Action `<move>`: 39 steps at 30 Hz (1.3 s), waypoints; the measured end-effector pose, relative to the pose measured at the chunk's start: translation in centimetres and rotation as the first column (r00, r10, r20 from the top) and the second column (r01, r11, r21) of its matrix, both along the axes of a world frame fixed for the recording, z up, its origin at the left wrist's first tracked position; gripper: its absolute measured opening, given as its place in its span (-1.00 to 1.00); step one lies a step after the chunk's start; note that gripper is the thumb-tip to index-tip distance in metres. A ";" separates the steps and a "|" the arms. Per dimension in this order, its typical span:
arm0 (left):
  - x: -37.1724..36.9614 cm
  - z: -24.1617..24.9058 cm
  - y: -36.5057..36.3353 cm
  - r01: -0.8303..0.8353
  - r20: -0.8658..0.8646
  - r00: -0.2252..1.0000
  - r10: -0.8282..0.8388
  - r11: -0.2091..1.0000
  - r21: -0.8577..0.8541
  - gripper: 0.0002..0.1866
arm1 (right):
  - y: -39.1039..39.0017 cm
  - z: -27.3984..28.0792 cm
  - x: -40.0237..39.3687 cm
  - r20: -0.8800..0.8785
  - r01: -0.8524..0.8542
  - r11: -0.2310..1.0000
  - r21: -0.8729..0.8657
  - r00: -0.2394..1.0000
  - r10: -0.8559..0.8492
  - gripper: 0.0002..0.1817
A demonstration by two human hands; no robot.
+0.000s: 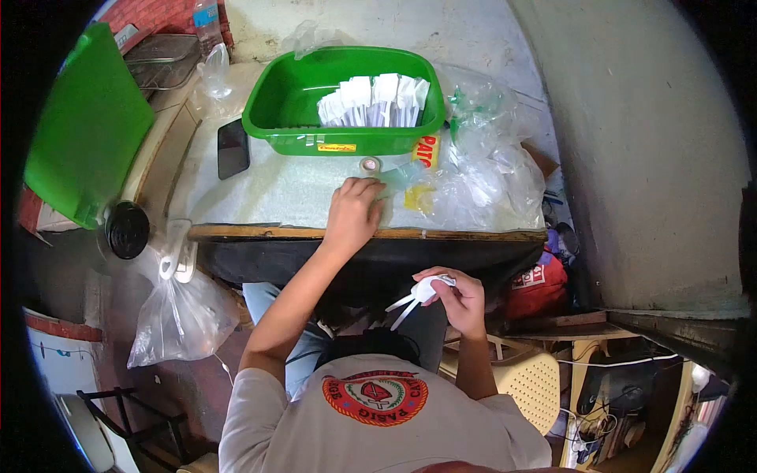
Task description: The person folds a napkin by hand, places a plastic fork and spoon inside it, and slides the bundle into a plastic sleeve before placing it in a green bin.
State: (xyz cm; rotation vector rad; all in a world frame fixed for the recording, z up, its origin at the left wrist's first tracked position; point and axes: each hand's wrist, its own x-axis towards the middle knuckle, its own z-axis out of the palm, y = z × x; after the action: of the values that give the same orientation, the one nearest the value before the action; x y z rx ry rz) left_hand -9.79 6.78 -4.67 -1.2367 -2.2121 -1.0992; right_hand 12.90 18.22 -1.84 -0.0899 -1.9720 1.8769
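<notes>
On the table near its front edge rests my left hand (355, 206), fingers curled at a translucent greenish plastic piece (400, 175), just below a small tape roll (370, 165). Whether the fingers grip the plastic is hard to make out. Below the table edge, over my lap, my right hand (461, 301) is closed around white plastic utensils (426, 290) whose thin ends point down to the left. Behind my left hand stands a green basin (276, 143) holding a row of white-wrapped utensil packs (374, 102).
A black phone (233, 150) lies left of the basin. Clear plastic bags (489, 177) cover the table's right side, beside a yellow packet (426, 150). A filled plastic bag (185, 315) hangs at the left, below a green lid-like panel (91, 130). A bottle (207, 27) stands back left.
</notes>
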 end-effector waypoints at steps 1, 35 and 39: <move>-0.4 -0.3 0.6 0.006 -0.002 1.000 -0.006 1.000 -0.001 -0.79 | -0.1 0.0 0.0 -0.002 0.006 1.000 -0.001 1.000 -0.006 -0.83; -1.3 2.6 1.8 -0.183 -0.110 0.972 0.207 0.963 0.200 -0.89 | 0.7 -1.1 -0.5 0.009 0.083 0.971 -0.225 0.997 -0.083 -0.71; -0.5 3.7 1.2 -0.156 -0.090 0.977 0.192 0.938 0.309 -0.85 | 0.7 -0.7 -0.6 0.001 0.116 0.985 -0.128 0.993 -0.117 -0.73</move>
State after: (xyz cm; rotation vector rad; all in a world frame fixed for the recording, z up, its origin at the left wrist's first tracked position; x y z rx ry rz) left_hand -10.28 7.95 -1.00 -0.9321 -1.9349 -1.2028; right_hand 12.30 18.89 -2.56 -0.2306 -1.7997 1.9229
